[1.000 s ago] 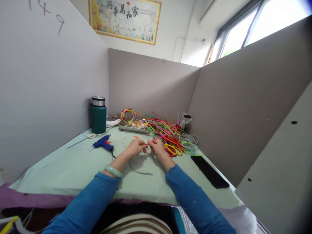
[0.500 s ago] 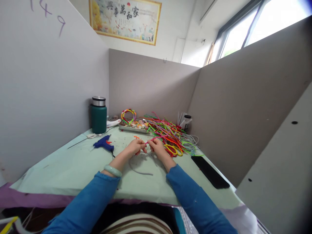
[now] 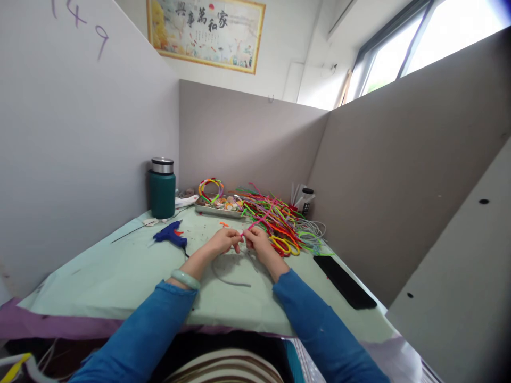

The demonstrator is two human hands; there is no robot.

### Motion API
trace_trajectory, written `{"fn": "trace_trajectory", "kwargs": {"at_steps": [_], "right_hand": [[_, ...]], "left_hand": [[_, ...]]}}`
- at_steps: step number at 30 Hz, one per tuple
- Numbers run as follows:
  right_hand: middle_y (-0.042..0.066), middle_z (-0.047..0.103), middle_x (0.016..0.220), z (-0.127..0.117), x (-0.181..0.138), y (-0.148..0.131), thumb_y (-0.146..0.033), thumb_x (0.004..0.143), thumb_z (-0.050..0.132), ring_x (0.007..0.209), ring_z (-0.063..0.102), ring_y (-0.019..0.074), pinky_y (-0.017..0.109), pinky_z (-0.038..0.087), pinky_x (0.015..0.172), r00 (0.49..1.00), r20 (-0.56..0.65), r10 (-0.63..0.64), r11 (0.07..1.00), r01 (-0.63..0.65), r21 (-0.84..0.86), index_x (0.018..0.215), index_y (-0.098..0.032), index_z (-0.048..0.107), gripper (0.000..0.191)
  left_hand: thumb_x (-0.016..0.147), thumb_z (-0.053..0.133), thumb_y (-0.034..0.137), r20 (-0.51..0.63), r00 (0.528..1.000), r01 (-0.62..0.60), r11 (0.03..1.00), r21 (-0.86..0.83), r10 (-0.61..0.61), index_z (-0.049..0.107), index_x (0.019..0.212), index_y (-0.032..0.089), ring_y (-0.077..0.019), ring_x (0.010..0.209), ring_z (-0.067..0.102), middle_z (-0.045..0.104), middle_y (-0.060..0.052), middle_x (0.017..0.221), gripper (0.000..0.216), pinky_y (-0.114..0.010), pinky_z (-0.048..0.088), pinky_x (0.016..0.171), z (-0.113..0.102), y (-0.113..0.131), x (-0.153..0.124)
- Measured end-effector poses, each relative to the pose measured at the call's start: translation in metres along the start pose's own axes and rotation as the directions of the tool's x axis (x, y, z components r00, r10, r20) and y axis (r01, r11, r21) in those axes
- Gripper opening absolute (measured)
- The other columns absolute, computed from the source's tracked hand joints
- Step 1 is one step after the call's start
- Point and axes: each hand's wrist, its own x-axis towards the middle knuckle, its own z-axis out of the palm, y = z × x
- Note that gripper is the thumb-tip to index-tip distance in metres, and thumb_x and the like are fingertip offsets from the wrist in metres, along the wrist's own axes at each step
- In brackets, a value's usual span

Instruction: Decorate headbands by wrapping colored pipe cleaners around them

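Observation:
My left hand (image 3: 222, 242) and my right hand (image 3: 257, 242) meet over the middle of the table, fingers pinched. Between them they hold one end of a grey hairband (image 3: 229, 276), whose curve lies on the pale green table cover (image 3: 99, 276) toward me. My right hand also pinches a pink pipe cleaner (image 3: 261, 219) that slants up and to the right from the fingertips. A pile of coloured pipe cleaners (image 3: 279, 218) lies just behind my right hand. A pale green bangle sits on my left wrist.
A blue glue gun (image 3: 171, 234) lies left of my hands. A dark green flask (image 3: 162, 188) stands at the back left. A metal tray (image 3: 219, 207) with small ornaments and a striped hairband sits at the back. A black phone (image 3: 344, 281) lies at the right. Partition walls enclose the desk.
The pink pipe cleaner's free end has swung upward from nearly flat to a steeper slant. Both hands have stayed in place at the hairband's end.

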Motion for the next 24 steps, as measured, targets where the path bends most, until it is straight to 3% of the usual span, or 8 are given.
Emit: {"fn": "trace_trajectory", "kwargs": {"at_steps": [3, 7, 9, 12, 14, 16, 19, 24], "right_hand": [[-0.007, 0.041, 0.045, 0.001, 0.0, -0.003, -0.041, 0.071, 0.06, 0.041, 0.036, 0.008, 0.022, 0.029, 0.044, 1.0, 0.01, 0.015, 0.998, -0.016, 0.064, 0.06, -0.02, 0.042, 0.03], [-0.007, 0.04, 0.045, 0.003, 0.003, 0.0, -0.037, 0.068, 0.061, 0.043, 0.035, 0.0081, 0.022, 0.027, 0.044, 0.985, -0.144, -0.098, 0.988, 0.079, -0.133, 0.057, -0.019, 0.042, 0.029], [-0.007, 0.041, 0.045, 0.002, 0.005, 0.0, -0.037, 0.068, 0.061, 0.043, 0.035, 0.0083, 0.023, 0.027, 0.044, 0.98, -0.16, -0.116, 0.977, 0.084, -0.194, 0.057, -0.019, 0.043, 0.027], [-0.007, 0.039, 0.044, -0.002, 0.005, -0.002, -0.038, 0.071, 0.059, 0.042, 0.035, 0.0085, 0.023, 0.027, 0.043, 0.982, -0.166, -0.088, 0.985, 0.061, -0.164, 0.057, -0.02, 0.043, 0.028], [-0.007, 0.038, 0.044, -0.006, 0.006, -0.005, -0.037, 0.071, 0.058, 0.041, 0.034, 0.0085, 0.023, 0.026, 0.042, 0.974, -0.21, -0.083, 0.991, 0.058, -0.122, 0.057, -0.02, 0.042, 0.028], [-0.007, 0.037, 0.043, -0.008, 0.006, -0.006, -0.036, 0.071, 0.058, 0.04, 0.034, 0.0085, 0.023, 0.025, 0.042, 0.963, -0.259, -0.077, 0.994, 0.055, -0.091, 0.056, -0.02, 0.041, 0.027], [-0.007, 0.036, 0.042, -0.01, 0.008, -0.005, -0.035, 0.069, 0.058, 0.04, 0.033, 0.0085, 0.024, 0.025, 0.041, 0.946, -0.315, -0.07, 0.995, 0.044, -0.09, 0.055, -0.02, 0.041, 0.027], [-0.007, 0.036, 0.042, -0.01, 0.01, -0.002, -0.037, 0.069, 0.059, 0.041, 0.032, 0.0086, 0.024, 0.024, 0.041, 0.936, -0.343, -0.079, 0.992, 0.041, -0.117, 0.054, -0.021, 0.04, 0.029]], "left_hand": [[0.075, 0.051, 0.047, 0.047, 0.999, -0.019, 1.0, -0.01, 0.02, 0.06, 0.086, 0.012, -0.0034, 0.031, 0.027, 0.062, 0.0, 0.057, 0.037, -0.02, 0.017, 0.035, -0.001, 0.001, -0.001], [0.076, 0.05, 0.049, -0.015, 1.0, -0.004, 0.995, 0.1, 0.006, 0.063, 0.088, 0.012, -0.0048, 0.035, 0.03, 0.063, -0.001, 0.058, 0.041, -0.02, 0.022, 0.038, 0.0, -0.006, 0.004], [0.077, 0.049, 0.048, -0.038, 0.999, -0.007, 0.986, 0.169, 0.013, 0.064, 0.088, 0.012, -0.0061, 0.038, 0.035, 0.066, -0.002, 0.063, 0.041, -0.02, 0.026, 0.04, 0.0, -0.011, 0.007], [0.075, 0.053, 0.045, -0.124, 0.991, -0.001, 0.938, 0.348, 0.047, 0.066, 0.089, 0.014, -0.0102, 0.049, 0.048, 0.068, -0.004, 0.072, 0.036, -0.022, 0.034, 0.048, 0.0, -0.015, 0.01], [0.073, 0.058, 0.04, -0.156, 0.981, -0.021, 0.853, 0.522, 0.119, 0.068, 0.09, 0.016, -0.0139, 0.063, 0.055, 0.069, -0.004, 0.078, 0.031, -0.024, 0.038, 0.057, 0.002, -0.015, 0.01], [0.072, 0.061, 0.034, -0.065, 0.972, -0.126, 0.73, 0.672, 0.227, 0.069, 0.093, 0.021, -0.0175, 0.079, 0.057, 0.069, -0.004, 0.086, 0.026, -0.026, 0.04, 0.069, 0.006, -0.015, 0.009], [0.074, 0.061, 0.03, 0.168, 0.931, -0.331, 0.556, 0.762, 0.325, 0.07, 0.093, 0.025, -0.0211, 0.093, 0.054, 0.067, -0.004, 0.093, 0.022, -0.029, 0.038, 0.081, 0.013, -0.014, 0.006], [0.074, 0.061, 0.028, 0.279, 0.896, -0.422, 0.469, 0.776, 0.344, 0.071, 0.083, 0.024, -0.0219, 0.092, 0.053, 0.064, -0.006, 0.092, 0.014, -0.031, 0.036, 0.083, 0.021, -0.016, 0.005]]}}
